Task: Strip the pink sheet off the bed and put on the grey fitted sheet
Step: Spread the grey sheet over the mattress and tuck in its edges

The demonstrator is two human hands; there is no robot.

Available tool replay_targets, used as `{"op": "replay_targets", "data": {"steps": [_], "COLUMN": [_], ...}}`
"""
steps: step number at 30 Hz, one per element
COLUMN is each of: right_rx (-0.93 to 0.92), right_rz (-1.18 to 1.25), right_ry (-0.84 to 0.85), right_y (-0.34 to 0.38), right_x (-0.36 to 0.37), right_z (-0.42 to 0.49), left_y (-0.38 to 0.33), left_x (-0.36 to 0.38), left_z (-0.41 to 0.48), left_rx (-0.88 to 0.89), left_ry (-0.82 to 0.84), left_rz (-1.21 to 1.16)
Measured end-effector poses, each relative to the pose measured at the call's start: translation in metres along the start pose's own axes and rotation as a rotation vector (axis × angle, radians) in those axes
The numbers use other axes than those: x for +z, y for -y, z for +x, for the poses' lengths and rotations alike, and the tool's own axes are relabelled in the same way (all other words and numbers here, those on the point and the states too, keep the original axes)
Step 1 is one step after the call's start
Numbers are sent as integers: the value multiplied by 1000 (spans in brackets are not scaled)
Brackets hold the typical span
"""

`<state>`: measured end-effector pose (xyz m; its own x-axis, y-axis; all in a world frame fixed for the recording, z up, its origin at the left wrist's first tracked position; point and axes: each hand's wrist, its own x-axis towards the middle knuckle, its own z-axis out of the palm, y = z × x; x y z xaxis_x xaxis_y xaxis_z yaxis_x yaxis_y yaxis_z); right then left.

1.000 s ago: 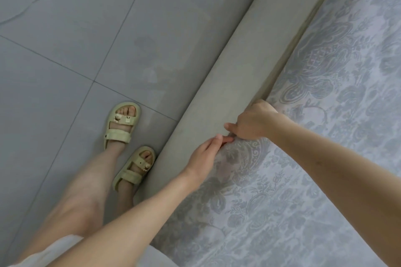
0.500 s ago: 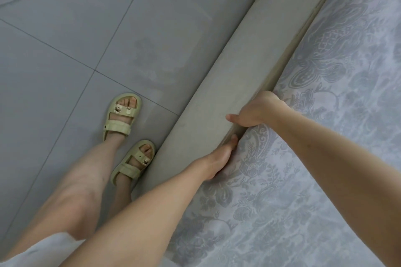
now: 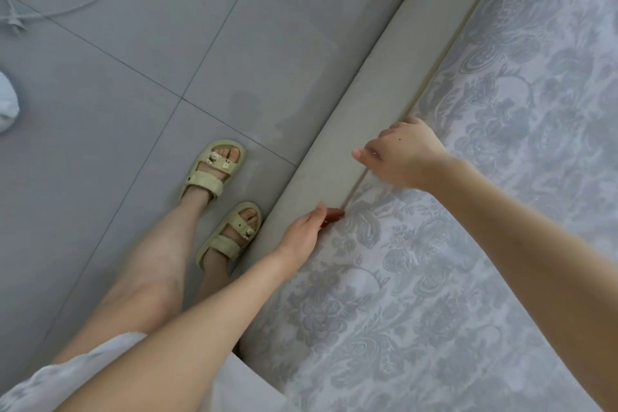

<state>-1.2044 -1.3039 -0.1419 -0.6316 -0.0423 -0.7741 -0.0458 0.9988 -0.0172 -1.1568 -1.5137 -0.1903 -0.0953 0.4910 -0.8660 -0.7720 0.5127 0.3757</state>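
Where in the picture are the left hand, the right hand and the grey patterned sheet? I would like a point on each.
left hand [image 3: 302,234]: head view, on the back of the hand.
right hand [image 3: 406,157]: head view, on the back of the hand.
grey patterned sheet [image 3: 384,311]: head view, on its flat top between the two forearms.

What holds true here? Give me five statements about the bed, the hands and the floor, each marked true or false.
1. The grey sheet lies spread over the bed. True.
2. The left hand and right hand are both at the sheet's edge along the bed frame. True.
3. The person is barefoot. False: both feet wear pale sandals.
4. A pink sheet lies on the floor tiles. False: no pink sheet shows; a white cable lies there.
5. The bed frame is dark wood. False: it is pale beige.
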Motion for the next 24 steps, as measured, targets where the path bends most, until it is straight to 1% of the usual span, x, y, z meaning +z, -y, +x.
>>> {"op": "replay_targets", "data": {"steps": [2,4,5,8,9,11,12,13,14,16,17,18,19,20,22,23,24], "right_rx": [-45,-104,-126,-114,-111,-117,-103,-76,-49,1,22,39,50,56,64,65,56], "right_rz": [79,102,81,-13,-38,-89,-107,-119,-137,-162,-155,-135,-95,-32,141,206,235], "right_ry": [-75,-70,-31,93,147,278,349,423,488,612,652,663,641,578,395,323,287], "right_y": [18,45,56,73,75,80,84,87,90,97,99,100,100,99,100,104,111], "right_x": [7,15,21,37,40,41,40,42,45,46,45,44,44,41,34,31,29], "right_z": [-14,-27,-33,-41,-39,-31,-24,-16,-9,1,4,5,5,2,-7,-13,-19], "left_y": [0,-3,-4,-1,2,6,6,9,14,29,37,46,56,64,77,81,86], "left_x": [2,4,6,11,10,5,1,-2,-7,-25,-34,-42,-48,-51,-51,-50,-48], "left_z": [3,4,3,2,3,3,1,-1,-4,-13,-19,-22,-25,-26,-31,-36,-39], "left_rx": [10,-33,-73,-242,-292,-369,-383,-359,-301,-135,-75,-56,-77,-127,-226,-246,-241], "left_ry": [-5,26,49,185,214,237,219,168,79,-98,-136,-125,-73,-16,55,70,61], "left_rz": [156,283,238,-79,-137,-176,-188,-190,-172,-10,95,170,212,223,186,160,145]}}
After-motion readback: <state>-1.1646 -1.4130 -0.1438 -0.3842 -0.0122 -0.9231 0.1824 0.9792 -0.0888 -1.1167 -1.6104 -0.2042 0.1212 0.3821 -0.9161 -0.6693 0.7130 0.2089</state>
